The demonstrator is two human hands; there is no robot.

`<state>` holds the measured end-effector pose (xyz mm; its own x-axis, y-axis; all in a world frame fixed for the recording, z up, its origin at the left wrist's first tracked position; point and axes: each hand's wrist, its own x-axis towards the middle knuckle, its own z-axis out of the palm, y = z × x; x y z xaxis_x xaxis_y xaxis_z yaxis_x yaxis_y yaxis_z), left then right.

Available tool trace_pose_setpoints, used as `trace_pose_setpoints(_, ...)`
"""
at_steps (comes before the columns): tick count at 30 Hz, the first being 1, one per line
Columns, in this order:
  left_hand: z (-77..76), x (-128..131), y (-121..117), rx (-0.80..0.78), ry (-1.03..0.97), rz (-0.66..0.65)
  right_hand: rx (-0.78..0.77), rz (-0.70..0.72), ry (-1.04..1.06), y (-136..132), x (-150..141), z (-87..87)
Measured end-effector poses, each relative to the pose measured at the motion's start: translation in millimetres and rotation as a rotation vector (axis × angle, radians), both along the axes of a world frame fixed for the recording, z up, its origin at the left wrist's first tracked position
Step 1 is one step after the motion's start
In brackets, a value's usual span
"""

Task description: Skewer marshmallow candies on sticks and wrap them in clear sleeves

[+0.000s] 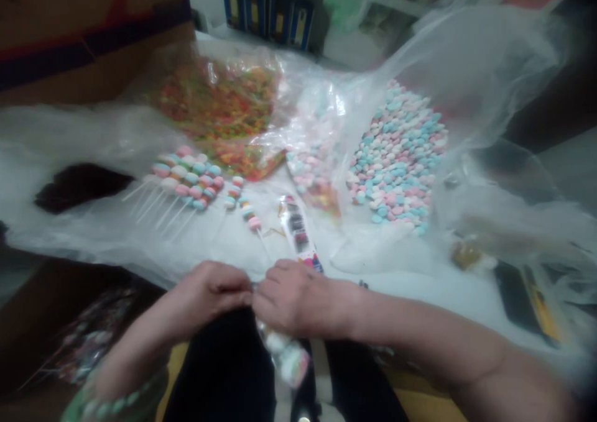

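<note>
Both hands meet at the front edge of the table. My right hand (298, 298) is closed around a candy skewer in clear wrapping (286, 357), whose pastel sweets hang below the fist over my lap. Beside it, the fingers of my left hand (217, 291) pinch the upper end of the same wrapped skewer; the exact grip is hidden. Just beyond the hands lies a printed plastic strip (298, 232). A single candy skewer (249, 214) is left of the strip, and several more candy skewers (189, 176) lie in a row farther left, white sticks towards me.
Clear bags hold orange-green candies (219, 99) and pastel candies (401, 155) at the back. A cardboard box (93, 30) stands back left. On the right lies a black and yellow tool (527, 298). Below left, wrapped sweets (93, 335) are blurred.
</note>
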<state>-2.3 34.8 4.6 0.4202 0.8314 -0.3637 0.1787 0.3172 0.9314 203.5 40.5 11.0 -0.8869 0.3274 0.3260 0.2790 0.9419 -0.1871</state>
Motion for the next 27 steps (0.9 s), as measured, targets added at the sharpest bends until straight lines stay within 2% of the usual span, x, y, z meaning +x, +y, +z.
trace_pose_setpoints(2, 11.2, 16, -10, 0.17, 0.066, 0.263, -0.067, -0.124, 0.005, 8, -2, 6.5)
trace_pose_setpoints(5, 11.2, 46, -22, 0.368, 0.118, 0.696, -0.483, -0.472, 0.343, 20, -17, 0.1)
trace_pose_setpoints(6, 6.2, 53, -23, 0.399, 0.128, 0.778, -0.632, -0.547, 0.46, 22, -24, -5.2)
trace_pose_setpoints(8, -8.1, 56, -19, 0.386, 0.118, 0.884, -0.917, -0.591, 0.641, 23, -36, -16.9)
trace_pose_setpoints(10, -22.8, 49, -12, 0.221, -0.007, 0.925, -1.075, -0.585, 0.768, 22, -42, -27.3)
trace_pose_setpoints(11, -28.6, 43, -9, 0.072, -0.117, 0.891, -1.098, -0.585, 0.808, 20, -42, -31.4)
trace_pose_setpoints(12, -32.8, 37, -7, -0.108, -0.239, 0.794, -1.078, -0.584, 0.823, 19, -39, -34.5)
trace_pose_setpoints(14, -36.9, 26, -8, -0.425, -0.415, 0.491, -0.926, -0.549, 0.738, 17, -30, -38.1)
trace_pose_setpoints(15, -37.1, 22, -10, -0.501, -0.447, 0.354, -0.855, -0.517, 0.674, 16, -26, -38.7)
trace_pose_setpoints(16, -36.5, 18, -13, -0.51, -0.447, 0.262, -0.812, -0.497, 0.629, 15, -23, -38.7)
trace_pose_setpoints(18, -34.1, 11, -17, -0.378, -0.357, 0.198, -0.86, -0.521, 0.593, 15, -20, -37.4)
trace_pose_setpoints(19, -32.7, 6, -18, -0.271, -0.273, 0.194, -0.986, -0.542, 0.587, 16, -20, -36.5)
trace_pose_setpoints(20, -31.0, 0, -19, -0.156, -0.172, 0.187, -1.185, -0.552, 0.585, 17, -20, -35.6)
trace_pose_setpoints(22, -27.2, -13, -18, 0.071, 0.052, 0.145, -1.662, -0.468, 0.52, 21, -22, -34.2)
trace_pose_setpoints(23, -24.9, -20, -18, 0.177, 0.153, 0.106, -1.852, -0.392, 0.46, 23, -23, -33.4)
trace_pose_setpoints(24, -22.5, -26, -18, 0.271, 0.241, 0.056, -1.969, -0.325, 0.388, 24, -24, -32.3)
trace_pose_setpoints(25, -20.2, -32, -19, 0.352, 0.323, -0.002, -2.002, -0.286, 0.306, 23, -26, -30.7)
trace_pose_setpoints(26, -18.2, -36, -21, 0.423, 0.403, -0.054, -1.943, -0.275, 0.214, 21, -29, -28.5)
trace_pose_setpoints(27, -16.5, -41, -25, 0.492, 0.478, -0.084, -1.796, -0.286, 0.118, 17, -32, -25.9)
